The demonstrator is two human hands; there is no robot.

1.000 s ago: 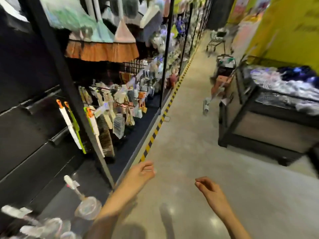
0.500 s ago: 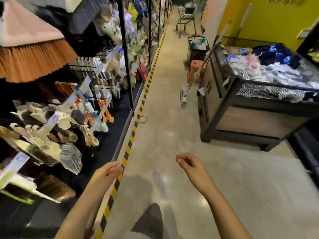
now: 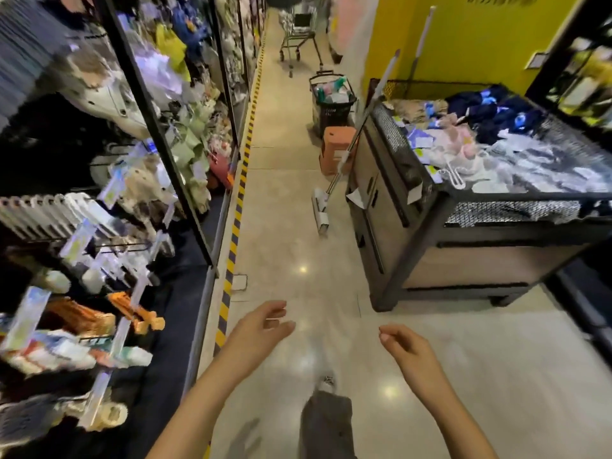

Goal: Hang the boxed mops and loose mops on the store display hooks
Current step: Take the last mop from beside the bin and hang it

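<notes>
Since the last frame I've moved up the aisle, and the mop [image 3: 334, 180] ahead looks nearer. It leans against the bin [image 3: 390, 207], head on the floor [image 3: 281, 226], handle slanting up to the right. A second pole stands by the yellow wall [image 3: 463, 44]. My left hand [image 3: 256, 329] hangs loose, fingers spread, holding nothing; my right hand [image 3: 409, 351] is loosely curled, empty too. Hooks [image 3: 109, 246] full of brushes line the left rack.
</notes>
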